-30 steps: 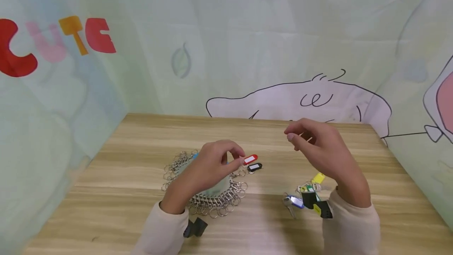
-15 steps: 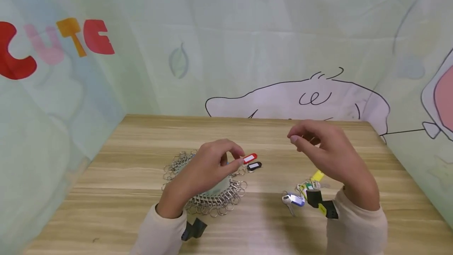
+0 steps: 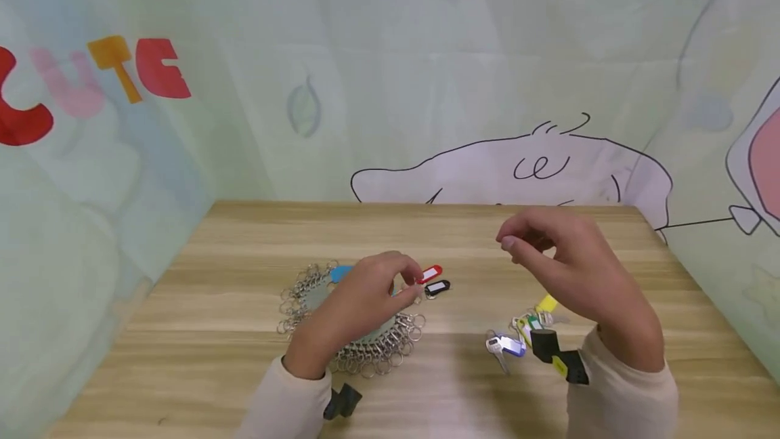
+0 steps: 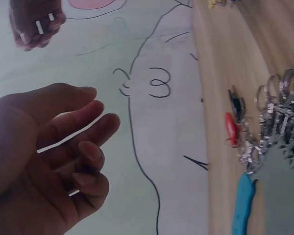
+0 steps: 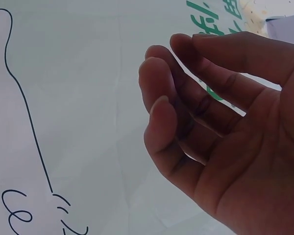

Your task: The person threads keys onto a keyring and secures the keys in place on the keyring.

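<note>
My left hand (image 3: 362, 303) hovers above a pale green disc (image 3: 315, 295) edged with many metal clasps and split rings (image 3: 390, 351). Its fingers are loosely bent, and the left wrist view shows nothing between them. A blue strip (image 3: 340, 274) lies on the disc, partly hidden by the hand. Just past the fingertips lie a red key tag (image 3: 431, 274) and a black key tag (image 3: 437, 287). My right hand (image 3: 563, 266) is raised over the table's right side, fingers relaxed and holding nothing. Below it rest keys with blue (image 3: 513, 345), green (image 3: 533, 322) and yellow (image 3: 547, 303) tags.
The wooden table (image 3: 244, 236) meets a printed cloth backdrop (image 3: 396, 87) at its back and sides. Black straps with a small device (image 3: 559, 358) sit at the right wrist, and a similar black piece (image 3: 343, 401) at the left.
The left hand has dropped slightly, and more of the blue strip shows behind it. The right hand has drifted a little to the right. The tags and keys lie where they were.
</note>
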